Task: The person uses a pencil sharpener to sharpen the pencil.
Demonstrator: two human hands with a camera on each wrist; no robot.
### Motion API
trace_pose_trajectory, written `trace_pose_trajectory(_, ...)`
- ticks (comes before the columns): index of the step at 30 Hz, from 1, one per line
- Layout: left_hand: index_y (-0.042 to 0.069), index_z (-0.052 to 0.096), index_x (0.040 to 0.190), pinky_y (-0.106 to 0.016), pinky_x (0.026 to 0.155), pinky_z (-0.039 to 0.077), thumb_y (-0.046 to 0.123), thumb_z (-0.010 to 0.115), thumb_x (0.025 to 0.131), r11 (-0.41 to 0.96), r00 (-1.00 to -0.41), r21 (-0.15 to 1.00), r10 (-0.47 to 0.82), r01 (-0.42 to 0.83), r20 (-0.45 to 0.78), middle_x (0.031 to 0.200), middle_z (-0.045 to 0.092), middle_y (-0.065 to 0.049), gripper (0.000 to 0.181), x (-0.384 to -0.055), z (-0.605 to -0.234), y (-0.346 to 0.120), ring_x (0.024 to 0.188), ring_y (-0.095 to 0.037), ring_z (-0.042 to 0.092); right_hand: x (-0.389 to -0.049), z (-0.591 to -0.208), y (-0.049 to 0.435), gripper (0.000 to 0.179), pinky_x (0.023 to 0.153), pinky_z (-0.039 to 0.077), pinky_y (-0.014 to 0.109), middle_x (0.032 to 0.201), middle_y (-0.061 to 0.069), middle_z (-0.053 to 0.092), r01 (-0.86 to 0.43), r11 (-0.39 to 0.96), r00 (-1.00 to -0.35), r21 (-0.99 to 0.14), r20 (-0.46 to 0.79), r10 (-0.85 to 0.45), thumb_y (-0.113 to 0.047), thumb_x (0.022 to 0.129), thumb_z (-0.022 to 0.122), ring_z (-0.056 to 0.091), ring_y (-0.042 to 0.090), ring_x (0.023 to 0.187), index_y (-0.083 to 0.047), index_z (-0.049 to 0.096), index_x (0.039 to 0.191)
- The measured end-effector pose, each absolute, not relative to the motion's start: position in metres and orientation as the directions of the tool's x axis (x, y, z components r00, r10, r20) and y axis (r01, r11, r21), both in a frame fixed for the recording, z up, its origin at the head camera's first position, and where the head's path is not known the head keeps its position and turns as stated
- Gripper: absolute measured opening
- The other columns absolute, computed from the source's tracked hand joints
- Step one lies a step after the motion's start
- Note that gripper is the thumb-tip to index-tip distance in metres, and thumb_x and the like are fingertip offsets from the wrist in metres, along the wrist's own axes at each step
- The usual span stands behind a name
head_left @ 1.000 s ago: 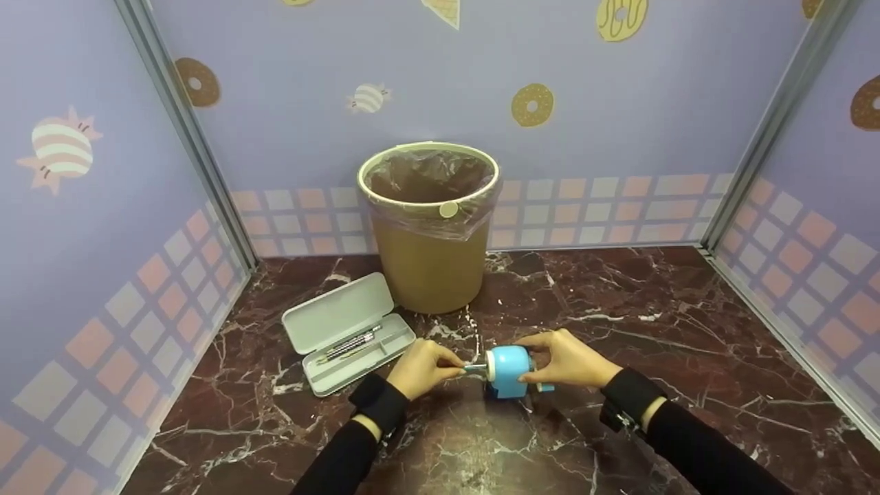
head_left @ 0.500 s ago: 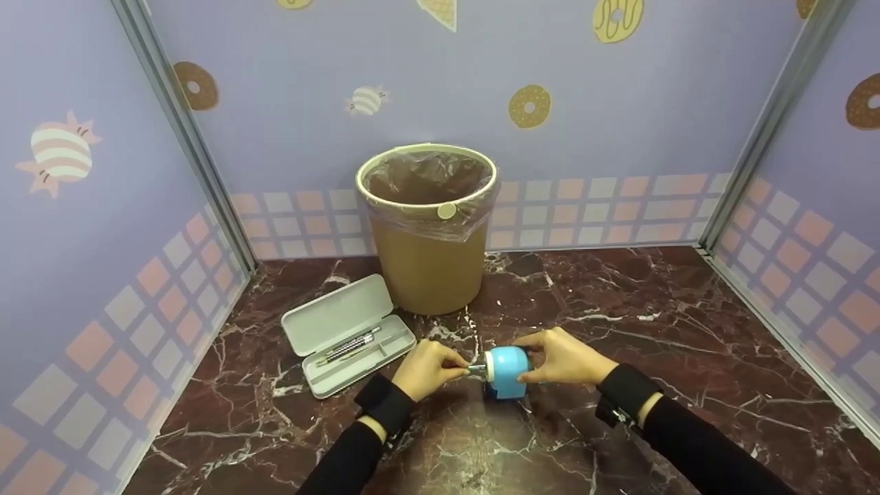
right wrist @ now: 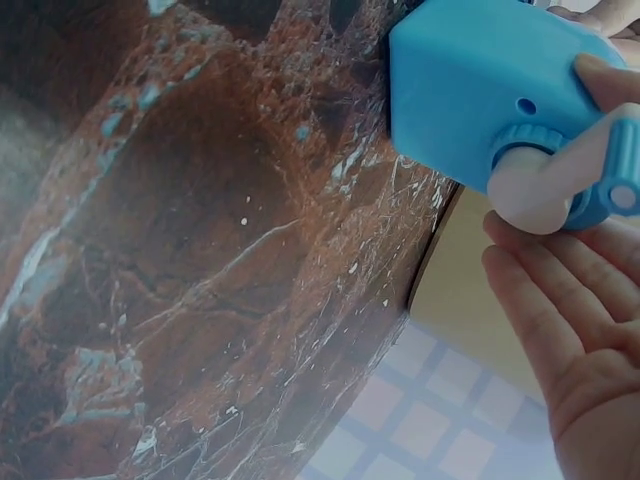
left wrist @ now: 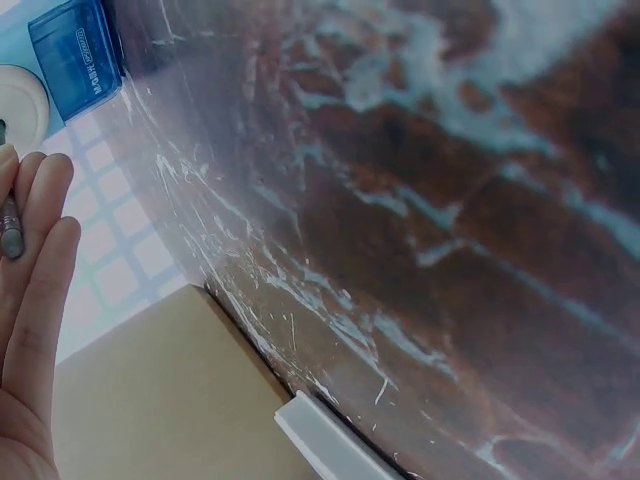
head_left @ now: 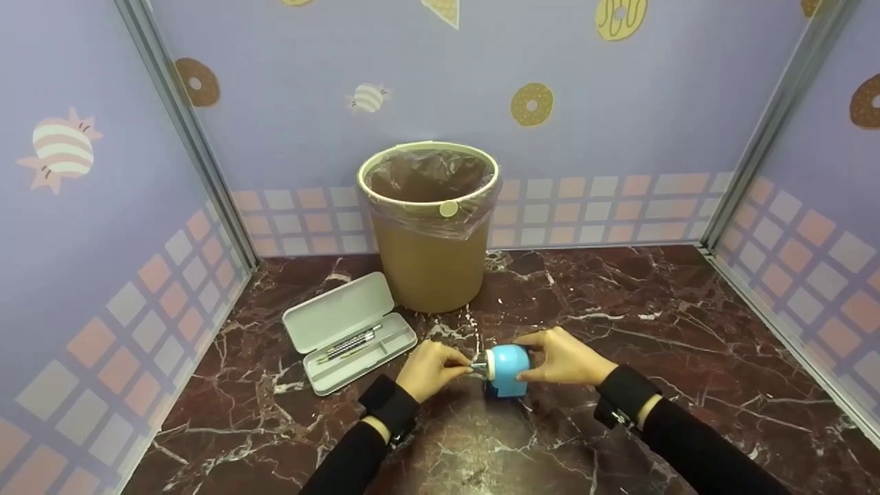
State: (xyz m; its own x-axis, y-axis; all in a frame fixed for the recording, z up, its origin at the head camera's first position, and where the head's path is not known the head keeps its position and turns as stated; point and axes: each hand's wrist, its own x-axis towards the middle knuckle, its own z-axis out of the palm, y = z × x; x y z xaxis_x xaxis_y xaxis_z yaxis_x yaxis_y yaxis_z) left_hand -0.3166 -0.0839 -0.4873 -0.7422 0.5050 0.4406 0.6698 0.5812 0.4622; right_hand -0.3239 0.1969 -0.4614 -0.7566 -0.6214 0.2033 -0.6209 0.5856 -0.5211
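Note:
A blue crank pencil sharpener (head_left: 509, 364) stands on the marble-patterned table with its white front facing left. Its clear blue drawer (left wrist: 75, 55) shows in the left wrist view. My left hand (head_left: 430, 371) pinches a thin pencil (left wrist: 11, 240) between thumb and fingers, right up at the sharpener's front; most of the pencil is hidden by the fingers. From the other side, my right hand (head_left: 569, 359) grips the sharpener's body, thumb on the near side and a finger over the top. The crank (right wrist: 540, 190) lies between thumb and fingers in the right wrist view, hidden in the head view.
An open grey pencil case (head_left: 344, 378) holding several pens or pencils lies to the left. Behind stands a brown trash bin (head_left: 430, 268) with a clear liner. Patterned walls (head_left: 619, 103) enclose the back and both sides.
My left hand has shifted slightly right, toward the sharpener, with less pencil showing between them. The crank's blue knob, visible below my right hand a second ago, is now out of sight.

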Motion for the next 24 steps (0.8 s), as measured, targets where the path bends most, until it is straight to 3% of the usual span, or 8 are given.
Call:
trace_pose_trajectory(11, 0.008, 0.083, 0.09, -0.018, 0.066, 0.053, 0.014, 0.083, 0.084, 0.602, -0.783, 0.504, 0.52, 0.62, 0.341, 0.085, 0.081, -0.005, 0.008, -0.318, -0.48, -0.084, 0.07, -0.009, 0.072, -0.323, -0.458, 0.196, 0.056, 0.082, 0.06, 0.03, 0.117, 0.015, 0.077, -0.612, 0.619, -0.764, -0.493, 0.163, -0.625, -0.029, 0.08, 0.087, 0.076, 0.023, 0.097, 0.0, 0.07, 0.125)
trace_pose_trajectory(16, 0.007, 0.082, 0.095, -0.024, 0.07, 0.057, 0.015, 0.082, 0.084, 0.621, -0.801, 0.511, 0.515, 0.594, 0.305, 0.088, 0.081, -0.006, 0.013, -0.318, -0.476, -0.082, 0.075, -0.016, 0.075, -0.323, -0.457, 0.196, 0.056, 0.082, 0.061, 0.032, 0.117, 0.015, 0.077, -0.615, 0.624, -0.766, -0.482, 0.177, -0.619, -0.03, 0.08, 0.087, 0.076, 0.023, 0.097, -0.001, 0.071, 0.125)
trace_pose_trajectory(24, 0.009, 0.059, 0.141, -0.043, 0.098, 0.057, 0.042, 0.089, 0.075, 0.716, -0.808, 0.377, 0.547, 0.588, 0.22, 0.133, 0.071, -0.01, 0.08, -0.318, -0.472, -0.069, 0.115, -0.028, 0.072, -0.322, -0.457, 0.195, 0.056, 0.081, 0.06, 0.031, 0.117, 0.014, 0.077, -0.632, 0.634, -0.759, -0.445, 0.19, -0.623, -0.032, 0.081, 0.086, 0.076, 0.023, 0.097, -0.001, 0.071, 0.125)
